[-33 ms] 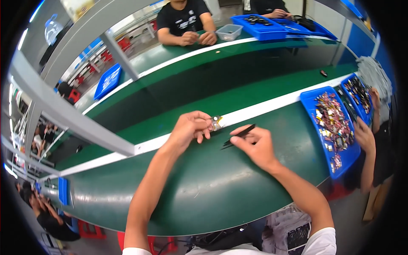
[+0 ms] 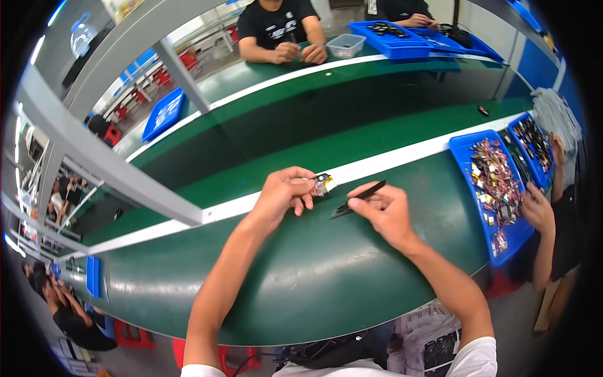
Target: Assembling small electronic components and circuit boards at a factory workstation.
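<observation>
My left hand (image 2: 284,193) pinches a small electronic part (image 2: 323,185) between thumb and fingertips, above the near edge of the white rail. The part has a dark round spot, a silvery body and a bit of yellow; its finer details are too small to read. In my right hand (image 2: 388,217) is a pair of black tweezers (image 2: 372,190), held like a pen. Their tips point down and left toward the green bench top (image 2: 301,270), a short way from the part and apart from it.
At the right, a blue tray (image 2: 465,188) holds many small wired parts, beside a second blue tray (image 2: 531,141). A co-worker's hand (image 2: 539,210) reaches there. Beyond the white rail (image 2: 396,156) runs a green belt; people sit across it. A grey post (image 2: 144,182) rises at left.
The whole view has shifted slightly. The electronic part is tilted a little differently in my left hand, showing more of its face. Both hands keep their holds.
</observation>
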The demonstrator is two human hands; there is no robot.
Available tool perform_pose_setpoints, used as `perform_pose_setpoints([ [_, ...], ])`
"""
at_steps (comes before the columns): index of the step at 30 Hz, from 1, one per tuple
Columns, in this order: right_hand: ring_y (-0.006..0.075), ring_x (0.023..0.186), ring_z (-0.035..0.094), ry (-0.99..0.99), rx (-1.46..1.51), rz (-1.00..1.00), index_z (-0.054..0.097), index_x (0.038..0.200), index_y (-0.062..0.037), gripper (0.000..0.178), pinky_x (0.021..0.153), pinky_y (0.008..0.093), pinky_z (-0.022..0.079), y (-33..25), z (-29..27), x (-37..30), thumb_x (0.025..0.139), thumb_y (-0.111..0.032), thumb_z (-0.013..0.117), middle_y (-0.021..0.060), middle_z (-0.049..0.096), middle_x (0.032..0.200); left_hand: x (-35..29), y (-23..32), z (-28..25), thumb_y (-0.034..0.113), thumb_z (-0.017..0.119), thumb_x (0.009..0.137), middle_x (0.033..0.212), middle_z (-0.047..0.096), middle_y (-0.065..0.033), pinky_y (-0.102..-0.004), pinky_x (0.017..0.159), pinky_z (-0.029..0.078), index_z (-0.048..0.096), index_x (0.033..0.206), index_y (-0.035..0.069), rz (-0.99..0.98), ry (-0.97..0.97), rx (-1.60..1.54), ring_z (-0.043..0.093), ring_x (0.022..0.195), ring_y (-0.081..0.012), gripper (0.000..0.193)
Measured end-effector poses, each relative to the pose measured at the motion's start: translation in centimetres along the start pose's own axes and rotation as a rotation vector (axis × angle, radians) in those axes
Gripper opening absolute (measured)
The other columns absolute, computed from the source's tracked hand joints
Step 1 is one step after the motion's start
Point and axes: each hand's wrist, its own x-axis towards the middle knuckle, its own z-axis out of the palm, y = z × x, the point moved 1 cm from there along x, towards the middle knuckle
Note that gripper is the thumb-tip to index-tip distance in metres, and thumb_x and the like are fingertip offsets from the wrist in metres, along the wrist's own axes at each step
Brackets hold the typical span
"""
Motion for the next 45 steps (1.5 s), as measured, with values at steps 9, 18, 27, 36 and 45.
perform_pose_setpoints([
  [9,0.0019,0.048,0.041,0.083,0.036,0.107,0.069,0.106,0.0023,0.018,0.043,0.0197,0.028,-1.6,-0.9,0.5,0.093,-0.01,0.073,0.0098,0.072,0.087,-4.8,-3.8,1.3,0.01,0.066,0.098,0.08,0.07,-0.0088,-0.0226,0.044,0.047,0.069,0.122,-0.008,0.194,0.141,-0.122,0.064,0.055,-0.0116,0.03],
  [18,-0.002,0.054,0.043,-0.002,-0.096,-0.141,0.068,0.105,0.0032,0.017,0.047,0.0168,0.031,-1.8,0.1,-1.1,0.09,0.001,0.075,0.0091,0.076,0.09,-5.4,-4.9,2.5,0.008,0.067,0.099,0.082,0.071,-0.0109,-0.0235,0.046,0.049,0.068,0.125,-0.008,0.252,0.156,0.001,0.067,0.058,-0.0127,0.031],
  [27,-0.0035,0.052,0.043,-0.011,-0.248,-0.198,0.073,0.101,0.0029,0.017,0.047,0.0165,0.03,-1.2,1.4,-2.2,0.085,0.003,0.079,0.0025,0.074,0.084,-5.5,-4.9,2.9,0.008,0.063,0.101,0.095,0.074,-0.0164,-0.0267,0.055,0.06,0.065,0.127,-0.009,0.307,0.115,0.015,0.075,0.072,-0.0197,0.03],
  [36,-0.004,0.052,0.042,0.008,-0.269,-0.16,0.072,0.102,0.0036,0.018,0.046,0.0165,0.029,-1.0,1.6,-2.2,0.086,0.002,0.079,0.003,0.074,0.082,-5.6,-4.5,3.1,0.005,0.06,0.102,0.099,0.072,-0.0176,-0.0282,0.057,0.061,0.062,0.126,-0.009,0.328,0.069,0.029,0.076,0.076,-0.0221,0.028],
  [45,-0.001,0.048,0.048,-0.029,0.043,0.268,0.069,0.108,0.0034,0.02,0.04,0.0179,0.029,-2.3,1.3,-1.9,0.09,-0.002,0.076,0.0126,0.076,0.087,-5.6,-4.8,3.0,0.004,0.059,0.102,0.101,0.071,-0.0197,-0.029,0.056,0.061,0.06,0.127,-0.011,0.333,0.017,-0.002,0.076,0.076,-0.0248,0.029],
])
